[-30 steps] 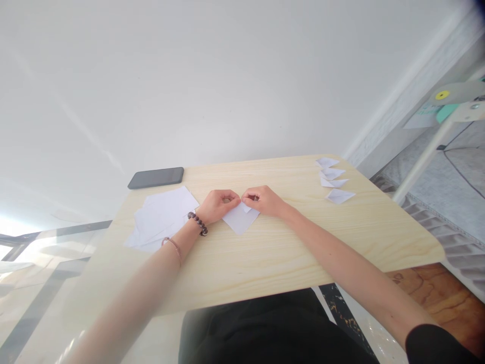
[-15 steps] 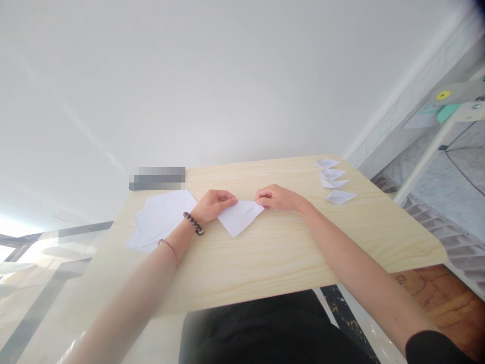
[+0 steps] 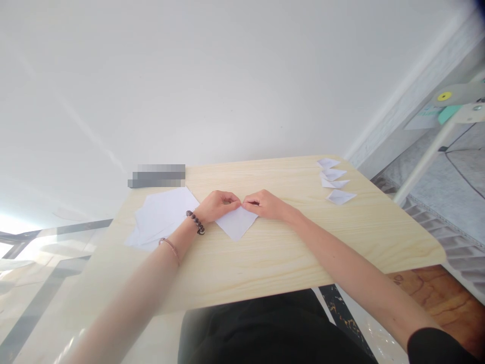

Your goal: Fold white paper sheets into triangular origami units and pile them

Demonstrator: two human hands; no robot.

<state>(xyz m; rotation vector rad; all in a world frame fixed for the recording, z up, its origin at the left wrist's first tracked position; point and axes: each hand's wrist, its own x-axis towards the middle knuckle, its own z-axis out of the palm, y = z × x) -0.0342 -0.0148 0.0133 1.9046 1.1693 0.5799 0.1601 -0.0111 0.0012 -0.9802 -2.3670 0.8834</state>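
Observation:
A white sheet of paper (image 3: 237, 225) lies at the middle of the table, one corner pointing towards me. My left hand (image 3: 217, 206) pinches its upper edge between thumb and fingers. Right beside it, my right hand (image 3: 263, 205) is closed on the same edge, the fingertips of both hands almost touching. The fingers hide the top of the paper, so how it is folded there cannot be made out.
Left of my left hand lies a stack of white paper sheets (image 3: 162, 215). Several small folded paper pieces (image 3: 342, 196) stand in a column at the table's (image 3: 288, 263) right. A blurred-out dark object (image 3: 157, 177) is at the back left, by the wall (image 3: 235, 86).
My right hand has moved left along the paper's upper edge to my left hand, bringing the right corner inward. The left hand has barely shifted.

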